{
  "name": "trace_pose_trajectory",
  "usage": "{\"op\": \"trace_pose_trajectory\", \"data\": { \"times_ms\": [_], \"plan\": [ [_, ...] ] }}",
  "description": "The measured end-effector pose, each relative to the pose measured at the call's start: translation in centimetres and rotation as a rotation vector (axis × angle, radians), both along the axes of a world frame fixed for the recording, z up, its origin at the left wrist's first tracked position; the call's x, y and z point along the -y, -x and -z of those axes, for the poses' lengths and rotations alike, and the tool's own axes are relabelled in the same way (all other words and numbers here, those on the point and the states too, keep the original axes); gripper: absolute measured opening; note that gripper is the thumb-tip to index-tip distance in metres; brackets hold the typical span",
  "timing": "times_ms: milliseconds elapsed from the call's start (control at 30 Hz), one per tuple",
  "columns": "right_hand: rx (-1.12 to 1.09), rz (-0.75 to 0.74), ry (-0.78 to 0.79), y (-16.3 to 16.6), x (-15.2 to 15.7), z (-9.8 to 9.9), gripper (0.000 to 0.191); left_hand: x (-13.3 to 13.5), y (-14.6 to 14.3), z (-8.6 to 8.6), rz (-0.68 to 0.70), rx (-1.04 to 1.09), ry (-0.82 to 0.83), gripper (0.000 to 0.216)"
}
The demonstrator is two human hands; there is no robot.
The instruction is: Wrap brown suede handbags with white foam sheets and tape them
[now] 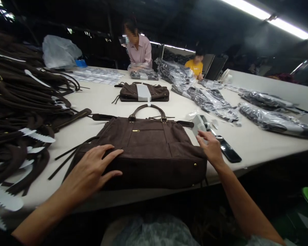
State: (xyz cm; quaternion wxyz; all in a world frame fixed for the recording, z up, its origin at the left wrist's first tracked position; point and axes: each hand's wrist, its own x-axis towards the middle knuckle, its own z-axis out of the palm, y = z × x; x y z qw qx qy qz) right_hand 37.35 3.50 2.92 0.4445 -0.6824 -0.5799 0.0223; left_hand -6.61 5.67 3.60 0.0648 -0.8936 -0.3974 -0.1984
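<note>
A dark brown handbag (pixel 146 143) lies on its side at the table's near edge, base toward me and top handle pointing away. A short gold-pulled zip runs across its upper face. My left hand (pixel 99 165) rests on the bag's lower left part, fingers spread. Past the bag's right side, my right hand (pixel 210 147) is raised with fingers slightly bent and apart, nothing visible in them. Just beyond its fingertips is a pale grey object that looks like a tape dispenser (pixel 200 122). A black phone (pixel 229 149) lies right of this hand.
Brown bags with white paper strips (pixel 20 102) are piled at left. Another brown handbag (pixel 145 92) with a white band lies farther back. Plastic-wrapped bags (pixel 210 102) cover the right of the table (pixel 92 92). Across it are a person in pink (pixel 142 51) and another in yellow (pixel 195 66).
</note>
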Motion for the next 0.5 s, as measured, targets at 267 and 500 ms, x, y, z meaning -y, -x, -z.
{"op": "trace_pose_trajectory", "data": {
  "times_ms": [267, 500],
  "plan": [
    [0.461, -0.488, 0.128, 6.8, 3.7, -4.2, 0.052, -2.7, -1.4, 0.6, -0.137, -0.130, 0.095, 0.055],
    [0.668, -0.549, 0.350, 7.3, 2.8, -1.9, 0.095, -3.9, 2.3, -0.1, -0.071, -0.189, 0.187, 0.072]
  ]
}}
